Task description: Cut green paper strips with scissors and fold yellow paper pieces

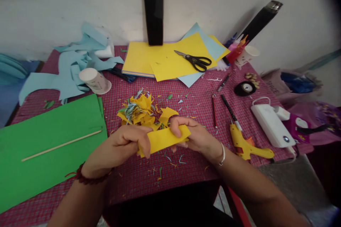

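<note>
Between my two hands is a folded strip of yellow paper (pixel 162 139), held level above the near part of the table. My left hand (pixel 125 145) pinches its left end, thumb and finger pressed on it. At the other end my right hand (pixel 193 134) grips the strip, with the thumb on top and fingers beneath. Just beyond lies a heap of yellow and pale blue paper scraps (pixel 141 110), partly hidden by my hands. Farther back, black-handled scissors (pixel 195 60) rest on yellow paper sheets (pixel 165 62).
Green paper (pixel 53 124) with a thin wooden stick (pixel 61 146) covers the left side. A paper cup (pixel 94 81) leans near blue paper cuttings (pixel 71 67). A yellow glue gun (pixel 246 145), power strip (pixel 273 122) and red pencil (pixel 214 111) lie right. A phone (pixel 154 19) stands against the wall.
</note>
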`<state>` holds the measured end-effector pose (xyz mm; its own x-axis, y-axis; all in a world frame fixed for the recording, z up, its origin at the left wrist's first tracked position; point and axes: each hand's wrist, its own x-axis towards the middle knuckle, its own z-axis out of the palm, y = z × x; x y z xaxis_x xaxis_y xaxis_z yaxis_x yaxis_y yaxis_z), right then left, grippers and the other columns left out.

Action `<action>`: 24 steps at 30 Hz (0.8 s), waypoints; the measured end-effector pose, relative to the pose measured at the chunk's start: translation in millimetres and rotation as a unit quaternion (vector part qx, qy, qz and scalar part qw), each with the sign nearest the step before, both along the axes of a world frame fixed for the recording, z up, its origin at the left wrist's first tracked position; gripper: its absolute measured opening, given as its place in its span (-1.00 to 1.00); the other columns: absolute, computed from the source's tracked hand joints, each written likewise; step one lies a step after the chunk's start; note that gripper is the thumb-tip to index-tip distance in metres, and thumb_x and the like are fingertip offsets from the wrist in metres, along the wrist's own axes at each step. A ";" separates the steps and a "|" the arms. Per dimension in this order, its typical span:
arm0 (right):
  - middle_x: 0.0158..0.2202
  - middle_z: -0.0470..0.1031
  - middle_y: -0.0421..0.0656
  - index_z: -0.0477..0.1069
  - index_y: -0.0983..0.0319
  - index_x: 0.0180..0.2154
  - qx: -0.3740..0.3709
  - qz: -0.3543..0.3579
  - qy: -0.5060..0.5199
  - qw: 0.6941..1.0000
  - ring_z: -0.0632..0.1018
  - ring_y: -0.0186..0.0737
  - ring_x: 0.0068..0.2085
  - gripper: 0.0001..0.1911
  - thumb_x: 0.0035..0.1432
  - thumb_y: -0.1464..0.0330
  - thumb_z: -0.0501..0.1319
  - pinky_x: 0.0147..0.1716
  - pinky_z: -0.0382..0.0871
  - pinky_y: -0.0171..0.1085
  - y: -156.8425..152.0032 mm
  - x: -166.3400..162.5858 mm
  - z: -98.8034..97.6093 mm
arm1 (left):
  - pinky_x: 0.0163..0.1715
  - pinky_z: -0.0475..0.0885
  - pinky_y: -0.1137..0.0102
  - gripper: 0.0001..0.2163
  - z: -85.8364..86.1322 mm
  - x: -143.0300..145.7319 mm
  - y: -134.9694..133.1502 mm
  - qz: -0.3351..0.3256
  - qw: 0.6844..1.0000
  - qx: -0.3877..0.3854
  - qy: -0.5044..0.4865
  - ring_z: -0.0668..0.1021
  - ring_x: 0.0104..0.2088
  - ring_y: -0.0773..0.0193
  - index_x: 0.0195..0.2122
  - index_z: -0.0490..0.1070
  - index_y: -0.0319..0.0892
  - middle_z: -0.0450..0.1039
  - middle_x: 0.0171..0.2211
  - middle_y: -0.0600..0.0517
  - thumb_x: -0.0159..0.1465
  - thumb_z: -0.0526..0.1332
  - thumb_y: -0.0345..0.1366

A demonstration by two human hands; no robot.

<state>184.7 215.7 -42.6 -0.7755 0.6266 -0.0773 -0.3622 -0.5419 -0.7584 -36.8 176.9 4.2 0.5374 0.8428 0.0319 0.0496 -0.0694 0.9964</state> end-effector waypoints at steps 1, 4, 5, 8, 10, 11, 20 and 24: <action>-0.70 0.18 -0.39 0.32 0.21 -0.49 -0.009 0.000 0.001 1.000 0.18 -0.48 -0.70 -0.83 0.15 0.36 0.17 -0.55 0.37 -0.41 -0.7 -0.5 0.3 | -0.45 0.28 0.42 -0.71 -1.3 -0.6 -0.1 -0.001 1.000 -0.005 -0.004 0.42 -0.51 0.33 -0.59 0.46 -0.14 0.41 -0.54 0.05 0.19 0.06 -0.51; -0.70 0.19 -0.37 0.32 0.22 -0.50 -0.011 -0.004 -0.003 1.000 0.21 -0.49 -0.69 -0.82 0.13 0.37 0.19 -0.60 0.30 -0.45 -2.1 0.0 1.2 | -0.46 0.26 0.42 -0.72 -6.9 -1.5 -2.0 0.031 0.999 -0.031 -0.003 0.39 -0.52 0.33 -0.62 0.39 -0.15 0.37 -0.57 0.05 0.19 0.07 -0.48; -0.70 0.19 -0.37 0.32 0.22 -0.51 -0.008 -0.008 -0.007 1.000 0.22 -0.48 -0.69 -0.83 0.13 0.38 0.18 -0.62 0.28 -0.46 -2.3 0.5 1.3 | -0.47 0.26 0.42 -0.73 -8.7 -1.3 -2.8 0.043 0.998 -0.041 -0.007 0.38 -0.52 0.33 -0.63 0.36 -0.15 0.36 -0.58 0.05 0.20 0.08 -0.47; -0.71 0.21 -0.34 0.32 0.23 -0.52 -0.001 -0.019 -0.019 1.000 0.27 -0.47 -0.68 -0.84 0.10 0.42 0.17 -0.64 0.22 -0.48 -2.6 1.6 0.7 | -0.51 0.23 0.44 -0.74 -13.2 0.2 -4.5 0.056 0.995 -0.075 -0.040 0.34 -0.54 0.34 -0.64 0.30 -0.15 0.31 -0.60 0.06 0.20 0.09 -0.42; -0.71 0.22 -0.33 0.32 0.23 -0.53 -0.005 -0.019 -0.020 1.000 0.29 -0.47 -0.67 -0.85 0.09 0.43 0.17 -0.65 0.21 -0.48 -2.5 1.6 0.2 | -0.52 0.22 0.44 -0.75 -14.9 1.2 -5.1 0.052 0.993 -0.087 -0.060 0.34 -0.53 0.34 -0.64 0.29 -0.16 0.30 -0.60 0.07 0.19 0.10 -0.42; -0.71 0.21 -0.33 0.32 0.23 -0.53 -0.010 -0.017 -0.016 1.000 0.30 -0.46 -0.67 -0.85 0.08 0.43 0.18 -0.64 0.22 -0.48 -2.3 1.4 0.1 | -0.52 0.22 0.45 -0.75 -15.5 1.4 -5.4 0.050 0.993 -0.089 -0.067 0.33 -0.53 0.34 -0.64 0.29 -0.16 0.29 -0.60 0.07 0.19 0.10 -0.42; -0.68 0.20 -0.34 0.31 0.22 -0.53 -0.051 -0.010 0.034 0.998 0.21 -0.46 -0.66 -0.83 0.09 0.42 0.19 -0.55 0.37 -0.42 -3.3 -3.5 1.1 | -0.61 0.19 0.57 -0.94 -16.8 9.1 -10.8 0.101 0.964 -0.166 -0.182 0.34 -0.57 0.46 -0.33 0.46 -0.13 0.38 -0.50 0.10 0.27 0.21 -0.34; -0.68 0.20 -0.34 0.29 0.21 -0.52 -0.044 -0.020 0.033 0.998 0.23 -0.45 -0.65 -0.80 0.13 0.37 0.20 -0.55 0.35 -0.41 -3.3 -5.1 -0.6 | -0.69 0.18 0.64 -0.90 -18.6 18.4 -5.7 0.084 0.922 -0.227 -0.301 0.29 -0.66 0.53 -0.20 0.45 -0.06 0.41 -0.50 0.14 0.25 0.24 -0.32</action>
<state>179.6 212.3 -43.3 -0.7553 0.6501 -0.0825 -0.4326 -0.5893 -0.6823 -18.4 171.3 -14.5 0.3974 0.9127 -0.0952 -0.5504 0.3201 0.7711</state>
